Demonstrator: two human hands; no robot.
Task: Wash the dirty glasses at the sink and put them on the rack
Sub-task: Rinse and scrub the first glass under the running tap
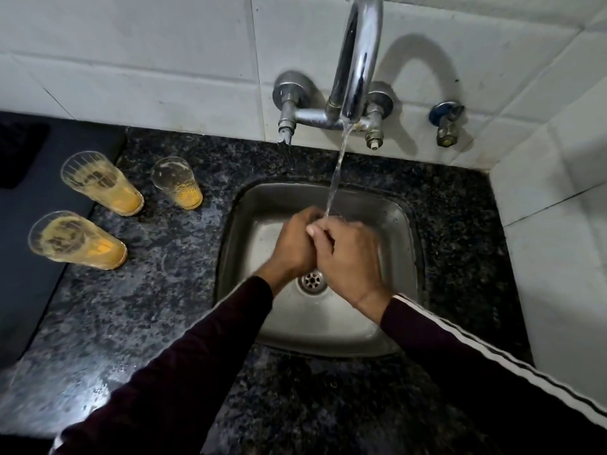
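Three dirty glasses with orange dregs stand on the dark granite counter left of the sink: one at the back left (101, 183), a smaller one (177, 182) nearer the sink, and one in front (77, 241). Over the steel sink (239, 218), my left hand (295, 241) and my right hand (348, 254) are pressed together with curled fingers under the running water (336, 178). I see no glass in either hand. The tap (358, 60) is wall-mounted above the basin.
A dark mat (29, 198) covers the counter's far left, partly under two glasses. White tiled walls close in the back and right side. A small blue-handled valve (446, 121) sticks out of the wall right of the tap. The drain (312, 280) shows between my wrists.
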